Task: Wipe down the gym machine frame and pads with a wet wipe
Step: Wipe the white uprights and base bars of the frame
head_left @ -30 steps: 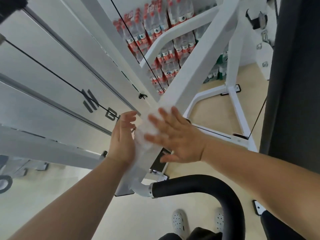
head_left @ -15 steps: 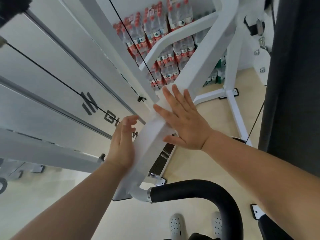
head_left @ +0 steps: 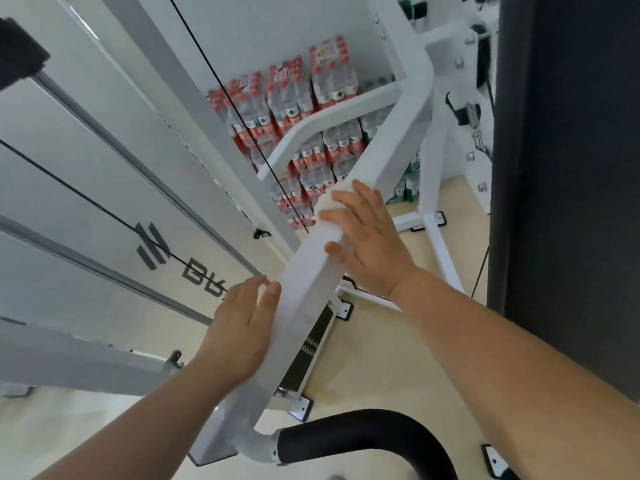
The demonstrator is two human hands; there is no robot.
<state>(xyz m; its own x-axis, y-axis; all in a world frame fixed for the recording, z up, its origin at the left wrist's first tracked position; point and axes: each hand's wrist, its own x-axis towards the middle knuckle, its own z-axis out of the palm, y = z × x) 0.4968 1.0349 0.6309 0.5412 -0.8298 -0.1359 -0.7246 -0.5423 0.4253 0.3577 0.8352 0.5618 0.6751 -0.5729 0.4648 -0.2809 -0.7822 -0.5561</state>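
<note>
Fingers [head_left: 360, 197] of the right hand [head_left: 367, 247] lie straight and slightly spread, pressing the wet wipe [head_left: 325, 204] onto the slanted white frame bar [head_left: 391, 150], while lower on that bar the left hand [head_left: 239, 327] rests against its left side, fingers straight and together.

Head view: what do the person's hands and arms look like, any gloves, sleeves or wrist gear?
No gloves: the left hand and right hand are both bare, with no rings showing. The left forearm and right forearm are uncovered to the picture's edge, so no sleeve is seen. Neither wrist carries a watch or band.
</note>
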